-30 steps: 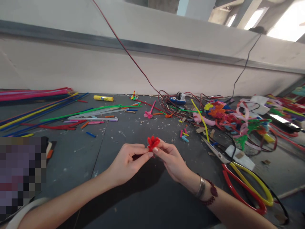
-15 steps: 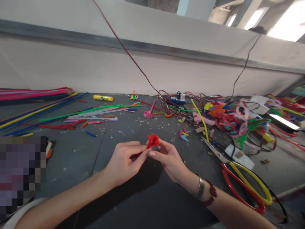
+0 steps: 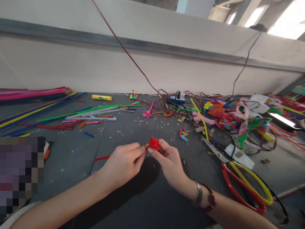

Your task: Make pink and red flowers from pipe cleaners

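Observation:
A small red pipe-cleaner flower is held between both sets of fingertips, above the middle of the dark table. My left hand pinches it at its left lower side, the other fingers curled. From the right, my right hand grips it with the thumb in front and the forefinger behind. A straight piece of red pipe cleaner shows to the left behind my left hand; whether it joins the flower is hidden. Farther back lies a pink pipe-cleaner flower with a short stem.
Scissors with red and yellow handles lie beside my right forearm. Finished colourful flowers and tangled cables crowd the right. Long pipe cleaners, a yellow glue stick and cut scraps lie at the left and back, before a white wall.
The red flower has tilted and shows more of its petals, and my right thumb has moved up onto it. The red pipe-cleaner piece now shows left of my left hand.

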`<action>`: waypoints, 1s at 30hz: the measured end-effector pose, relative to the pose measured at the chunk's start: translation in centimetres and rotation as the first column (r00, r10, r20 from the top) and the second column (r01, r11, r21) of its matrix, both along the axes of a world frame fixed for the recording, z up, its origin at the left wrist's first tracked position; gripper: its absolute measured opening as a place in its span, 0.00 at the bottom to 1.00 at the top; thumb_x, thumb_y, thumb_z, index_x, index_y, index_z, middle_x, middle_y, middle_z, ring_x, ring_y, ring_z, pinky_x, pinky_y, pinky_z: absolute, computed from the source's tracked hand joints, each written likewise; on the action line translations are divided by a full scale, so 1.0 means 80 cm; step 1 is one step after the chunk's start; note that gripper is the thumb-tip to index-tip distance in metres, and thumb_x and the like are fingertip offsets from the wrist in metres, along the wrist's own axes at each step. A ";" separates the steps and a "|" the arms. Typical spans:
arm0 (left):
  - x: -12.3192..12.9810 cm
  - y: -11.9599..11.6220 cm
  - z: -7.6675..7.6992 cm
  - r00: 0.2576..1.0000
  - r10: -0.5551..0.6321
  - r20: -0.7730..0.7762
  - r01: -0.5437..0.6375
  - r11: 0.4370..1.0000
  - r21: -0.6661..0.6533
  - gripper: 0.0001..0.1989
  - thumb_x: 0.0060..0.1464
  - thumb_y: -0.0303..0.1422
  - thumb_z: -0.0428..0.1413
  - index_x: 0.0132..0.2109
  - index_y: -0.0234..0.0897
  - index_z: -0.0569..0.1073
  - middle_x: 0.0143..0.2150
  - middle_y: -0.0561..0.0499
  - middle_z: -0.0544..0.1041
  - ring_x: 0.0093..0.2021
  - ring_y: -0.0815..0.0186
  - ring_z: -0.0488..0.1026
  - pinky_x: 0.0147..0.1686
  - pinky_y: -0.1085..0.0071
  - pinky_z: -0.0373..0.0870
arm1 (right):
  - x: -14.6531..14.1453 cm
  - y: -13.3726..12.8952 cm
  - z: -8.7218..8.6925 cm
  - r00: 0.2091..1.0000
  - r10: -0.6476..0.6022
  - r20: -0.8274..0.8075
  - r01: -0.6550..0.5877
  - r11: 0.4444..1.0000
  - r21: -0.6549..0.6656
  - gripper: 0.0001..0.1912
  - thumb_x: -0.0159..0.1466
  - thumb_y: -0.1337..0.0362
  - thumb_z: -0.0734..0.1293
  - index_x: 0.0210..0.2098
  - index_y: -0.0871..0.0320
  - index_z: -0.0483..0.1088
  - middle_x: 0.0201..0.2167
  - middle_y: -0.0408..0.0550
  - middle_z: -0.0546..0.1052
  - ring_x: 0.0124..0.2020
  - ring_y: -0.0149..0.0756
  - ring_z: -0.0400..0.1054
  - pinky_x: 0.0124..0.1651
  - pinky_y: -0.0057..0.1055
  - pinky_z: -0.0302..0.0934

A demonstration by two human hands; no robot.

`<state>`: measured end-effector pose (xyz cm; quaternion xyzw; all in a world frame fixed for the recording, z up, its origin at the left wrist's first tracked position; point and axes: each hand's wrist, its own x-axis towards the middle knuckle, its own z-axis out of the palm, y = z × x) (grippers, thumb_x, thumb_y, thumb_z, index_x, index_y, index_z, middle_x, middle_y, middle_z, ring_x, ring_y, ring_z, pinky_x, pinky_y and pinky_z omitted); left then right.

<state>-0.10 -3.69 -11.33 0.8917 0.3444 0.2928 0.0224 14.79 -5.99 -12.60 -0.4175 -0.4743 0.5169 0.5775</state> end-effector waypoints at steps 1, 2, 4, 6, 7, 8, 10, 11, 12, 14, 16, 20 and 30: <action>0.000 0.002 0.004 0.999 -0.017 0.040 0.022 0.993 -0.120 0.14 0.56 0.27 0.46 0.27 0.33 0.74 0.20 0.53 0.67 0.21 0.71 0.63 0.23 0.74 0.57 | 0.002 0.002 -0.001 1.000 0.022 -0.017 -0.022 1.000 -0.004 0.03 0.54 0.64 0.68 0.27 0.58 0.72 0.27 0.42 0.67 0.31 0.29 0.61 0.36 0.26 0.58; -0.001 0.005 0.009 0.996 -0.030 0.083 0.050 0.968 -0.247 0.14 0.56 0.28 0.47 0.26 0.33 0.74 0.19 0.54 0.66 0.20 0.72 0.62 0.22 0.75 0.56 | 0.005 0.003 -0.001 0.998 0.052 -0.040 -0.053 0.999 -0.014 0.03 0.53 0.64 0.68 0.28 0.58 0.72 0.27 0.42 0.68 0.31 0.30 0.61 0.37 0.27 0.57; -0.003 0.009 0.018 0.983 -0.053 0.174 0.136 0.852 -0.506 0.16 0.55 0.31 0.48 0.23 0.34 0.73 0.19 0.55 0.64 0.20 0.73 0.59 0.21 0.75 0.52 | 0.011 0.006 -0.002 0.986 0.140 -0.089 -0.143 0.989 -0.035 0.04 0.53 0.64 0.68 0.29 0.58 0.73 0.28 0.42 0.68 0.32 0.30 0.62 0.38 0.27 0.57; -0.004 0.012 0.024 0.954 -0.060 0.294 0.263 0.636 -0.725 0.17 0.54 0.35 0.50 0.22 0.33 0.73 0.17 0.56 0.59 0.19 0.73 0.55 0.20 0.74 0.50 | 0.017 0.007 -0.002 0.966 0.225 -0.129 -0.233 0.971 -0.050 0.04 0.54 0.64 0.69 0.27 0.58 0.73 0.27 0.42 0.67 0.31 0.28 0.61 0.37 0.27 0.57; -0.004 0.012 0.024 0.931 -0.038 0.363 0.333 0.498 -0.801 0.16 0.54 0.36 0.51 0.24 0.33 0.74 0.16 0.57 0.57 0.19 0.74 0.52 0.19 0.74 0.49 | 0.019 0.007 -0.002 0.957 0.254 -0.137 -0.264 0.963 -0.054 0.04 0.54 0.64 0.69 0.26 0.58 0.73 0.27 0.42 0.66 0.30 0.28 0.60 0.36 0.26 0.56; -0.004 0.012 0.023 0.903 0.002 0.430 0.402 0.352 -0.845 0.14 0.53 0.36 0.51 0.26 0.33 0.76 0.15 0.58 0.54 0.18 0.74 0.49 0.18 0.74 0.47 | 0.020 0.006 -0.001 0.951 0.275 -0.141 -0.285 0.957 -0.055 0.04 0.54 0.64 0.69 0.26 0.58 0.72 0.26 0.42 0.66 0.29 0.27 0.59 0.35 0.26 0.56; -0.003 0.010 0.018 0.843 0.108 0.528 0.518 0.102 -0.849 0.13 0.51 0.37 0.53 0.29 0.33 0.77 0.14 0.60 0.50 0.16 0.75 0.43 0.16 0.74 0.43 | 0.020 0.004 0.001 0.939 0.303 -0.162 -0.316 0.947 -0.063 0.05 0.53 0.63 0.69 0.26 0.58 0.72 0.26 0.41 0.66 0.27 0.27 0.58 0.33 0.26 0.56; -0.002 0.008 0.015 0.817 0.152 0.556 0.559 0.028 -0.829 0.13 0.51 0.38 0.53 0.30 0.34 0.77 0.14 0.61 0.49 0.16 0.76 0.41 0.16 0.75 0.41 | 0.020 0.003 0.002 0.930 0.316 -0.187 -0.334 0.940 -0.072 0.05 0.53 0.63 0.69 0.26 0.58 0.72 0.26 0.41 0.66 0.26 0.27 0.58 0.33 0.27 0.56; -0.001 0.007 0.013 0.800 0.174 0.574 0.582 0.003 -0.813 0.13 0.50 0.38 0.53 0.29 0.34 0.77 0.14 0.61 0.48 0.16 0.76 0.41 0.15 0.75 0.40 | 0.019 0.002 0.003 0.917 0.332 -0.221 -0.357 0.930 -0.084 0.05 0.53 0.63 0.70 0.27 0.58 0.72 0.26 0.41 0.67 0.26 0.26 0.59 0.33 0.27 0.56; 0.000 0.005 0.014 0.812 0.135 0.567 0.552 0.137 -0.823 0.14 0.51 0.38 0.52 0.27 0.34 0.76 0.14 0.60 0.50 0.15 0.76 0.43 0.15 0.75 0.42 | 0.017 0.004 0.003 0.892 0.340 -0.296 -0.381 0.920 -0.093 0.04 0.52 0.63 0.70 0.26 0.58 0.72 0.25 0.41 0.67 0.26 0.26 0.60 0.35 0.27 0.57; 0.000 0.005 0.019 0.881 0.039 0.472 0.401 0.466 -0.789 0.14 0.52 0.35 0.51 0.24 0.34 0.75 0.15 0.57 0.55 0.16 0.75 0.49 0.16 0.75 0.45 | 0.016 0.006 0.001 0.905 0.295 -0.307 -0.335 0.939 -0.084 0.03 0.52 0.65 0.70 0.24 0.58 0.73 0.25 0.40 0.69 0.28 0.26 0.61 0.36 0.26 0.57; -0.001 0.001 0.016 0.983 -0.030 0.181 0.077 0.963 -0.258 0.13 0.55 0.28 0.49 0.25 0.33 0.74 0.19 0.54 0.64 0.19 0.73 0.60 0.19 0.75 0.54 | 0.012 0.007 -0.002 0.992 0.102 -0.073 -0.106 0.993 -0.046 0.02 0.53 0.66 0.69 0.26 0.57 0.75 0.29 0.43 0.73 0.33 0.30 0.65 0.38 0.26 0.59; 0.004 -0.003 0.005 0.995 -0.083 0.053 0.088 0.990 -0.109 0.14 0.56 0.26 0.47 0.26 0.33 0.73 0.20 0.54 0.69 0.20 0.73 0.65 0.22 0.78 0.60 | 0.004 0.002 -0.007 0.999 0.013 0.037 -0.014 1.000 0.008 0.04 0.54 0.64 0.68 0.28 0.56 0.76 0.30 0.45 0.75 0.34 0.33 0.67 0.40 0.30 0.60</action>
